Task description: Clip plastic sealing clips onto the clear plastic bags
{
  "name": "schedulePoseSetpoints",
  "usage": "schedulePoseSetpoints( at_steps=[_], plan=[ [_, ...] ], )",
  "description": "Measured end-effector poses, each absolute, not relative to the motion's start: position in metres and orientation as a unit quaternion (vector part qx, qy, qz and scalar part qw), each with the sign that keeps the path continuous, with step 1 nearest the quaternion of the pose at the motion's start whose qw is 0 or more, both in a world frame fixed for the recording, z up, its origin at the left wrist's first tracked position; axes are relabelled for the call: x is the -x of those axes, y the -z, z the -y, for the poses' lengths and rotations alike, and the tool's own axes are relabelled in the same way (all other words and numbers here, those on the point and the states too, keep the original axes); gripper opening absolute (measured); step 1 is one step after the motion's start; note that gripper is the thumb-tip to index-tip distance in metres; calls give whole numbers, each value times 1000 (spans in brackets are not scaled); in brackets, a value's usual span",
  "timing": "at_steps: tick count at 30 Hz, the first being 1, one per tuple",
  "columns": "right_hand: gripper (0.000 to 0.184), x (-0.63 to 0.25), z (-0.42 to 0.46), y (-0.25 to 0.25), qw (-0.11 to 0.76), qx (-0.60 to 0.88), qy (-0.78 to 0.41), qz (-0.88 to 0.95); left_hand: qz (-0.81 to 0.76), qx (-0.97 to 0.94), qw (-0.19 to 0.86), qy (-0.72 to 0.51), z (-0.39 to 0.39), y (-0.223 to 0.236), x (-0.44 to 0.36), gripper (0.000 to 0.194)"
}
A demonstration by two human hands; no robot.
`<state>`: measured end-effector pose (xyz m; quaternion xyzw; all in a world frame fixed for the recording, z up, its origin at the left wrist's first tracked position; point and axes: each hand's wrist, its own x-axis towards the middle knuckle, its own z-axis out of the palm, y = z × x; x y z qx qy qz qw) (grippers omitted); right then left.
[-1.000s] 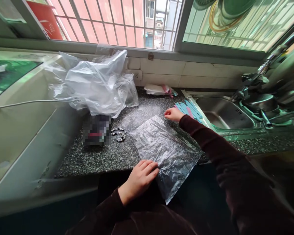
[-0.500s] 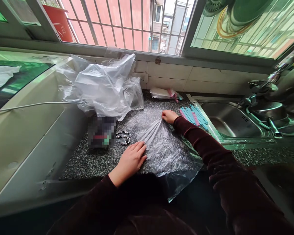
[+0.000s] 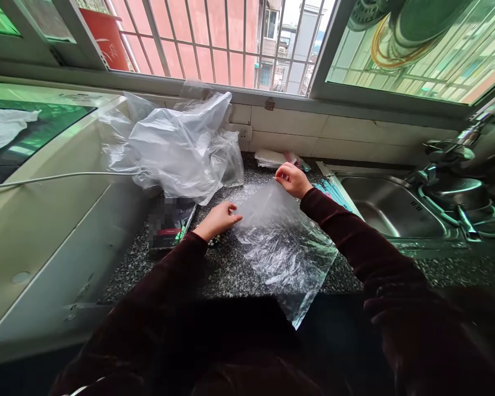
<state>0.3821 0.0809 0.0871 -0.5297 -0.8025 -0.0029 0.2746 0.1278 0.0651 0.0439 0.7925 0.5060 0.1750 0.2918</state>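
Note:
A clear, crinkled plastic bag [image 3: 286,250] slopes across the counter, its lower corner hanging past the front edge. At its upper edge my right hand [image 3: 293,180] is closed in a pinch, holding the plastic slightly raised. My left hand [image 3: 218,220] is beside the bag's left edge, thumb and fingers apart with a small gap between them. Behind my left wrist lies a dark, partly blurred flat object [image 3: 169,223]. To the right of my right hand, a group of turquoise sealing clips [image 3: 333,192] is partly covered by my wrist.
A big heap of crumpled plastic sheeting [image 3: 173,146] stands at the back left, with a white cable [image 3: 66,176] running to it. Folded bags [image 3: 270,158] lie by the tiled wall. A steel sink [image 3: 390,206] is on the right. The speckled counter [image 3: 226,269] ends in front of me.
My right hand took hold of the bag's upper edge and lifted it. My left hand moved up and left off the counter, fingers parting, and now covers most of the beaded bracelets.

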Motion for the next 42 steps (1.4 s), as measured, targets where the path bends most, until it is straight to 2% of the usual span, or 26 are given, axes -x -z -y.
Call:
schedulePoseSetpoints(
  at_steps=[3, 7, 10, 16, 21, 25, 29, 35, 37, 42],
  plan=[
    [8, -381, -78, -90, 286, 530, 13, 798, -503, -787, 280, -222, -65, -50, -127, 18],
    [7, -373, -79, -94, 304, 529, 27, 792, -501, -771, 209, -333, -64, -64, -116, 16],
    [9, -371, -77, -95, 351, 498, 45, 792, -472, -774, 152, -394, -61, -72, -107, 11],
    [11, -384, -32, -92, 396, 424, 71, 811, -374, -809, 115, -440, -22, -77, -101, 8],
    [9, -408, 21, -70, 388, 435, 38, 812, -292, -854, 98, -420, 32, -66, -113, 7],
    [9, -426, 53, -41, 385, 468, -12, 796, -226, -896, 45, -380, 65, -43, -130, 12],
    [9, -439, 72, -23, 368, 511, -11, 777, -209, -917, 15, -339, 81, -18, -146, 19],
    [8, -450, 84, -19, 340, 541, 0, 769, -207, -934, 4, -291, 94, 3, -153, 21],
    [13, -452, 85, -21, 334, 543, 6, 770, -210, -935, 8, -284, 97, 5, -153, 20],
    [19, -450, 85, -24, 268, 526, 5, 808, -218, -936, 8, -274, 97, 4, -153, 19]
  ],
)
